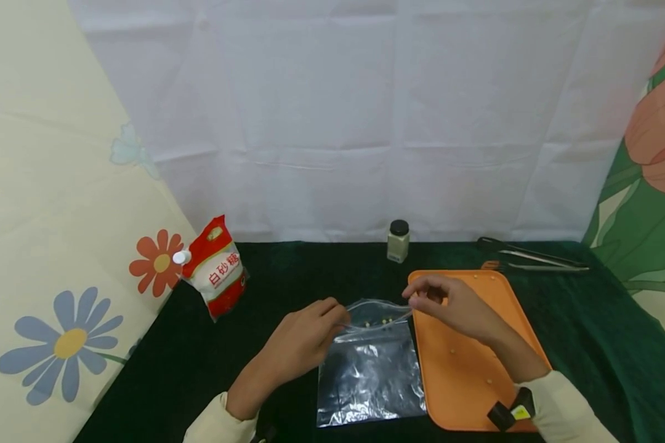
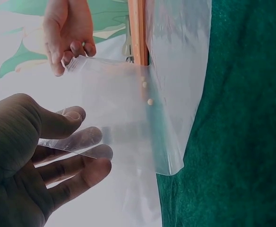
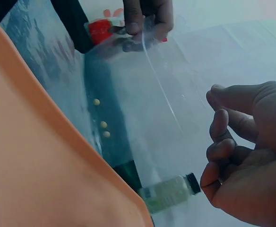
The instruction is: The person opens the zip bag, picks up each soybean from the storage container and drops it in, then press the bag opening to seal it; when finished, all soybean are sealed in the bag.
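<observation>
A clear zip-top plastic bag [image 1: 370,375] lies partly on the dark green cloth, its mouth end raised between my hands. My left hand [image 1: 314,332] pinches the left side of the mouth; in the left wrist view its thumb and fingers have the film between them. My right hand [image 1: 449,306] is at the right corner of the mouth, with curled fingers at the film [image 2: 76,64]. Small round pale yellow pieces [image 3: 103,125] show through the clear plastic. Below my right hand is an orange tray [image 1: 465,369] with several similar pieces on it.
A red and white spouted pouch [image 1: 217,269] stands at the back left. Behind the bag is a small jar with a black lid [image 1: 398,241]. Metal tongs [image 1: 537,258] lie behind the tray, and a white cloth [image 1: 321,123] hangs at the back.
</observation>
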### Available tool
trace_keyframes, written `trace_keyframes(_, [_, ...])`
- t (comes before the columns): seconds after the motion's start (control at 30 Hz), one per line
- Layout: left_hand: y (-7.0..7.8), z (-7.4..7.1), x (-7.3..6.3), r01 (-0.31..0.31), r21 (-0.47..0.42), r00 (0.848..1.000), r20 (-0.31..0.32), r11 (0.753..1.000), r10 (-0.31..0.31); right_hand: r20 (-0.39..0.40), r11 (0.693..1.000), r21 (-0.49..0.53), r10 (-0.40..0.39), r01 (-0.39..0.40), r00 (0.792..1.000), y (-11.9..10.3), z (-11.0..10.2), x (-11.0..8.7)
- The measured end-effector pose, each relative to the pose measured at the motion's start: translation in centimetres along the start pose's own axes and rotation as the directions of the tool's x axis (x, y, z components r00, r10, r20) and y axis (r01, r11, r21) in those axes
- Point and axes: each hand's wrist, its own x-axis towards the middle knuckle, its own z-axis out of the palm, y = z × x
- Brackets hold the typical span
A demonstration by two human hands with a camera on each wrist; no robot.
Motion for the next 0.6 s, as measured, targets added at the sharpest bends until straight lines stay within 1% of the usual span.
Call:
trace_keyframes(0.07, [0.0, 0.0, 0.0, 0.003, 0.002, 1.000, 0.003, 1.000, -0.003, -0.033, 0.996, -0.088, -0.015, 0.012, 0.999, -0.1, -0.7, -0.2])
trace_keyframes(0.1, [0.0, 0.0, 0.0, 0.003, 0.002, 1.000, 0.003, 1.000, -0.003, -0.046, 0.988, -0.151, -0.031, 0.023, 0.998, -0.1, -1.0, -0.2])
trace_keyframes(0.13, [0.0, 0.0, 0.0, 0.003, 0.003, 1.000, 0.003, 1.000, -0.003, -0.057, 0.973, -0.228, -0.054, 0.040, 0.997, -0.1, -1.4, -0.3])
trace_keyframes(0.17, [0.0, 0.0, 0.0, 0.003, 0.003, 1.000, 0.003, 1.000, -0.003, -0.065, 0.946, -0.320, -0.078, 0.053, 0.995, -0.1, -1.8, -0.4])
trace_keyframes(0.2, [-0.1, 0.0, 0.0, 0.002, 0.002, 1.000, 0.003, 1.000, -0.002, -0.067, 0.909, -0.412, -0.096, 0.060, 0.993, 0.0, -2.2, -0.5])
trace_keyframes(0.27, [-0.1, 0.0, 0.0, -0.004, 0.000, 1.000, -0.001, 1.000, 0.004, -0.051, 0.824, -0.563, -0.105, 0.058, 0.993, 0.2, -3.0, -0.8])
trace_keyframes(0.3, [-0.1, 0.1, 0.0, -0.007, -0.001, 1.000, -0.002, 1.000, 0.007, -0.037, 0.783, -0.619, -0.093, 0.050, 0.995, 0.4, -3.4, -0.9])
trace_keyframes(0.37, [-0.1, 0.1, 0.0, -0.010, -0.004, 1.000, -0.003, 1.000, 0.010, 0.001, 0.718, -0.696, -0.036, 0.027, 0.999, 0.7, -4.0, -1.2])
trace_keyframes(0.43, [-0.2, 0.2, 0.0, -0.014, -0.005, 1.000, -0.003, 1.000, 0.014, 0.048, 0.677, -0.736, 0.040, 0.008, 0.998, 1.1, -4.5, -1.4])
trace_keyframes(0.5, [-0.2, 0.3, 0.0, -0.013, -0.003, 1.000, 0.000, 1.000, 0.013, 0.093, 0.652, -0.758, 0.106, 0.002, 0.990, 1.5, -4.7, -1.6])
trace_keyframes(0.57, [-0.2, 0.3, 0.0, -0.015, 0.001, 1.000, 0.001, 1.000, 0.015, 0.129, 0.634, -0.774, 0.144, 0.008, 0.981, 1.9, -4.8, -1.6])
trace_keyframes(0.6, [-0.2, 0.3, 0.0, -0.016, 0.003, 1.000, 0.002, 1.000, 0.016, 0.140, 0.630, -0.777, 0.155, 0.012, 0.978, 2.1, -4.9, -1.6])
